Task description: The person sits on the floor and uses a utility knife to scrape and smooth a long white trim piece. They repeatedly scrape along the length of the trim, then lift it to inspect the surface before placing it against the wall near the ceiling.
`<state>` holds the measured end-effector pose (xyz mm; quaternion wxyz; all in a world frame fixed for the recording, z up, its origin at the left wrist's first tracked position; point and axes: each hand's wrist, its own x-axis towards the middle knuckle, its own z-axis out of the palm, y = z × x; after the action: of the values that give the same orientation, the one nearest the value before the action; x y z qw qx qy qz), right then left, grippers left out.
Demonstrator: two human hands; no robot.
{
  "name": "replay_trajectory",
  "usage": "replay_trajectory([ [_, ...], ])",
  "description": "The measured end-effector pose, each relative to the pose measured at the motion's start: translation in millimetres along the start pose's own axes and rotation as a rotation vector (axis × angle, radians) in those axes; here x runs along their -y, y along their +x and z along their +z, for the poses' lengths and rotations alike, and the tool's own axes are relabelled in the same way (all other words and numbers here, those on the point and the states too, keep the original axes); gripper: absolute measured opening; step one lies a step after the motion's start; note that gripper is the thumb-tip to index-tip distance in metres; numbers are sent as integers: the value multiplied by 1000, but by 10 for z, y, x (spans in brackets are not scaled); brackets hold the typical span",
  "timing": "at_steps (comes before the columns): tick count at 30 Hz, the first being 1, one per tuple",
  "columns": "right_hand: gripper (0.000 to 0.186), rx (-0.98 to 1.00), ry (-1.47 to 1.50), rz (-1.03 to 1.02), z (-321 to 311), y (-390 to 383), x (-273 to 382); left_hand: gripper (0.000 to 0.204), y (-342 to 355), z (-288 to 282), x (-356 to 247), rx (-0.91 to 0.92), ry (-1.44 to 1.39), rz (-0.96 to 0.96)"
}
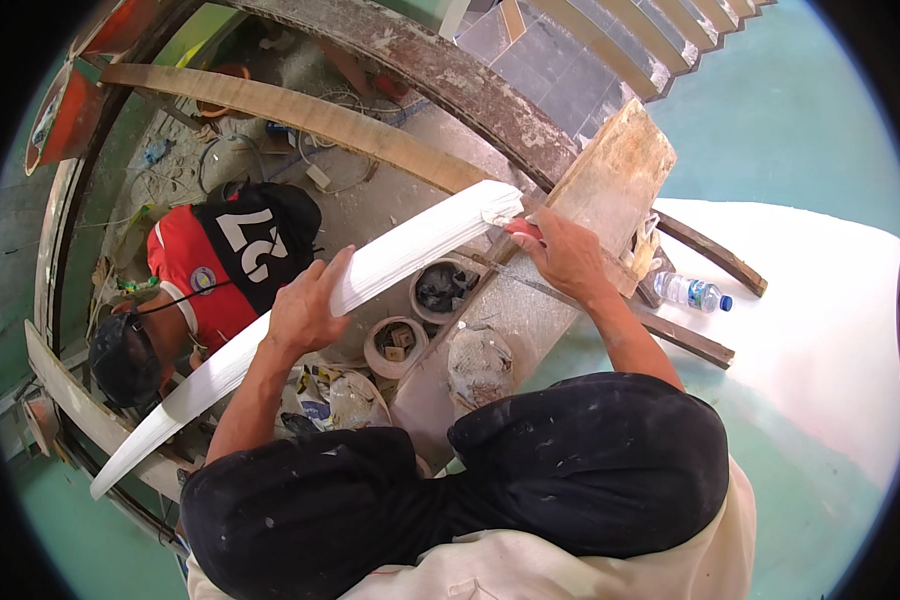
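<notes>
A long white grooved strip (410,255) slants from eight o'clock up to one, and I see the left hand (308,305) at nine, its fingers half curled round the edge. Toward two, the right hand (570,258) has its fingers wrapped snugly round a red tool (526,231) by the strip's end, near a wooden plank (615,175).

A long white strip (402,256), grooved along its length, is held aloft on a diagonal, its far-right end rough and uneven. Right beside that end is a small red tool (526,231), mostly hidden in a grip.
</notes>
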<state>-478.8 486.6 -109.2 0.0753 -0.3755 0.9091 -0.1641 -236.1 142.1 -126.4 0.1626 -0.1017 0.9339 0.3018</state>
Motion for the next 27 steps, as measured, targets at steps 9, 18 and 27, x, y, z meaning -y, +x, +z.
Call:
replay_trajectory([
  [9,32,65,5,85,-118,45,4,97,-16,-22,0,36,17,-25],
  [18,34,46,-72,81,-68,-18,-109,97,-25,22,38,-11,-5,18],
  [27,35,41,94,331,-368,65,-733,97,-60,177,95,-171,76,73],
])
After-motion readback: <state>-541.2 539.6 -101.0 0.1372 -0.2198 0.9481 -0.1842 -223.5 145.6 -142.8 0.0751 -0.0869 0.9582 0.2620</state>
